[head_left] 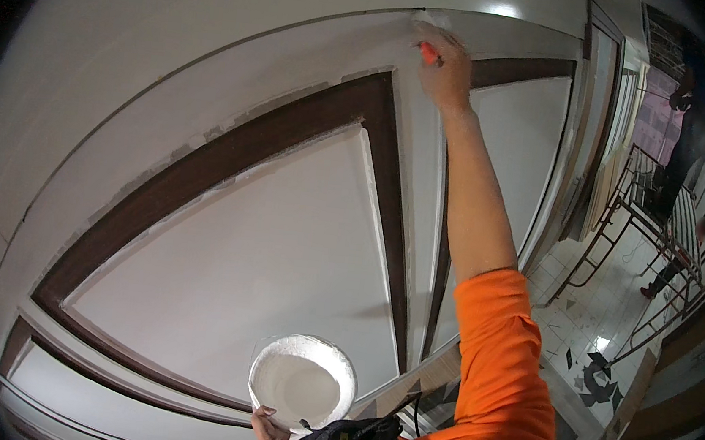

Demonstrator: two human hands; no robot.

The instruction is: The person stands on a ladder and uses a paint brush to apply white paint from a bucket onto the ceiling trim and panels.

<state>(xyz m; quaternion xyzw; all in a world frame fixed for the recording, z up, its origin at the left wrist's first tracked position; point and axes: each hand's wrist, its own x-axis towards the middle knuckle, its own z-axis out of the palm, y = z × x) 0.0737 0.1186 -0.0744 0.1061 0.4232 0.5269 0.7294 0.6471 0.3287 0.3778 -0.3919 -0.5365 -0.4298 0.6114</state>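
Observation:
High up, my right hand (443, 72) is closed around a paintbrush with an orange-red handle (429, 53). Its pale head meets the white wall just under a long dark seam, though the bristles are hard to make out. Low in the view, my left hand (266, 431) grips the side of a white bucket (347, 385). The bucket's rim and inside are coated with white paint, and its mouth faces me. Between my hands is a pale wall panel (248, 244) framed by dark brown wood trim (395, 173), with grey and white smears along the trim's edges.
At the right, a metal scaffold (614, 237) stands on a tiled floor (569, 304), with a person (691, 125) in dark clothes on it. Another person's leg (661, 279) shows beside the scaffold. Dark scraps (599, 386) litter the floor. A second panel (517, 142) lies beyond my right arm.

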